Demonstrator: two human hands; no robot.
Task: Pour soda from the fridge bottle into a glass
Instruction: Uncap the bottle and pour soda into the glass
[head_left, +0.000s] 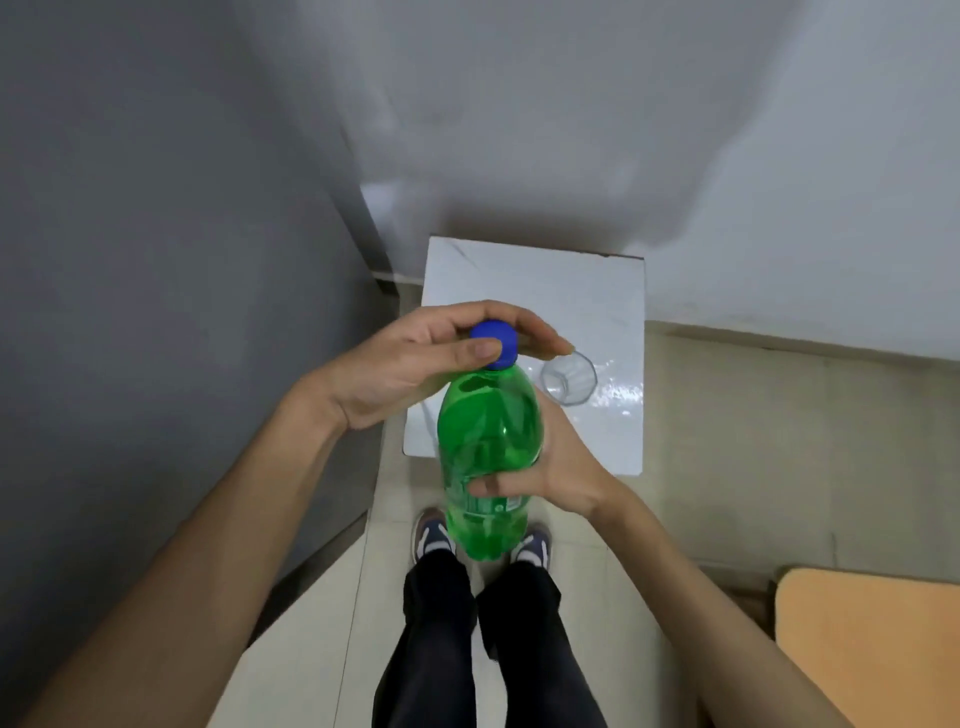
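Note:
A green soda bottle (488, 431) is held upright in the air in front of me, above my feet. My right hand (550, 473) wraps around its lower body near the label. My left hand (410, 364) grips the blue cap (496, 343) with thumb and fingers. A clear empty glass (569, 378) stands on the white tabletop (545, 291), just right of the bottle's cap and behind it.
A grey surface (156, 286) rises close on the left. A white wall (623, 130) stands behind the small table. An orange-topped piece of furniture (872, 649) sits at the lower right. My legs and shoes (431, 535) stand on pale floor tiles.

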